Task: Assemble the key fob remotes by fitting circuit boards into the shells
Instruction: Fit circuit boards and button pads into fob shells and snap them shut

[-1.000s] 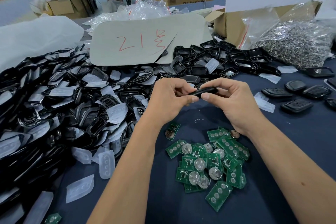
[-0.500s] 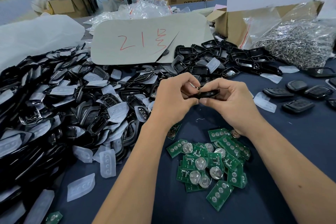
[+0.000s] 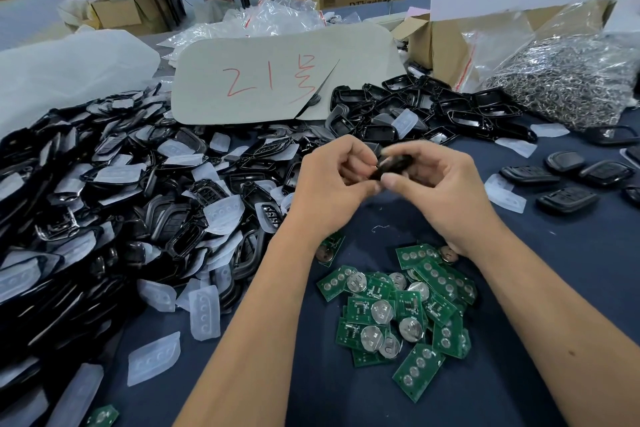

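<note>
Centrally, in the head view, we see both hands raised just above the tabletop (image 3: pixel 540 288), working one black fob (image 3: pixel 393 165) between them. Our left hand (image 3: pixel 334 189) has its fingers curled round the fob's left end, thumb and fingertips pinching it; our right hand (image 3: pixel 440 184) pinches the other end between thumb and curled fingers. Both grips are thus clenched on the same piece. Motion blur hides the seam, so we cannot tell whether the two halves are fully closed or whether a board already sits inside.

Below the hands lies a loose heap of green boards (image 3: pixel 398 312), several with round coin cells facing up. To the left spreads a large pile of black shells (image 3: pixel 104 204) mixed with translucent pads (image 3: pixel 204 312). At right, well apart, a few closed fobs (image 3: pixel 568 199) rest on the cloth. Behind stand a card marked in red (image 3: pixel 277 80) and a bag of metal rings (image 3: pixel 568 83).

We judge the step to be pressing the halves together. To do it well, we should square the edges first, then squeeze evenly along the rim, working from one end to the other rather than forcing a single corner, and check that no pad or board edge is trapped in the seam.
</note>
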The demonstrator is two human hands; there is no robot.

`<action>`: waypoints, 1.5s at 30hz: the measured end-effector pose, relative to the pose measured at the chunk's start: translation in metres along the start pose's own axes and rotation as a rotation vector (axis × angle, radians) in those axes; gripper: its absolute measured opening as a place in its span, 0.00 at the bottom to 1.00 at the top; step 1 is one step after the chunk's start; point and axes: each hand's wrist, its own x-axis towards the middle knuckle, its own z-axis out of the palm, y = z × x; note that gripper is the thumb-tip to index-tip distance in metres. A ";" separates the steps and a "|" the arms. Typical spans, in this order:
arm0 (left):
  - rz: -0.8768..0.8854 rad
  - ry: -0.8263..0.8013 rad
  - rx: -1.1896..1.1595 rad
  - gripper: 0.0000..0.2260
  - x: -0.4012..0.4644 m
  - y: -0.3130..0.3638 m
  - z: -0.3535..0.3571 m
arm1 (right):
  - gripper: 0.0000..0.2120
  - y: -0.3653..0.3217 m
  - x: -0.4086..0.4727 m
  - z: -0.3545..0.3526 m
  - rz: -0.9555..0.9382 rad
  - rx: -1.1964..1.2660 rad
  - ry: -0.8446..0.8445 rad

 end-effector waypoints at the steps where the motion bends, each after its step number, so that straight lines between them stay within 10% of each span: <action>1: -0.024 0.005 -0.047 0.12 0.001 0.001 -0.001 | 0.15 0.000 0.000 -0.001 -0.006 0.024 0.015; 14: -0.298 -0.158 -0.552 0.08 -0.002 0.007 -0.007 | 0.14 -0.002 0.003 -0.005 0.173 0.580 -0.121; 39: -0.181 -0.105 -0.296 0.14 -0.004 0.006 -0.004 | 0.19 0.003 0.003 -0.005 0.121 0.431 -0.010; 45: -0.051 0.100 0.089 0.13 -0.004 0.001 0.001 | 0.16 0.003 0.002 0.000 0.091 0.220 0.049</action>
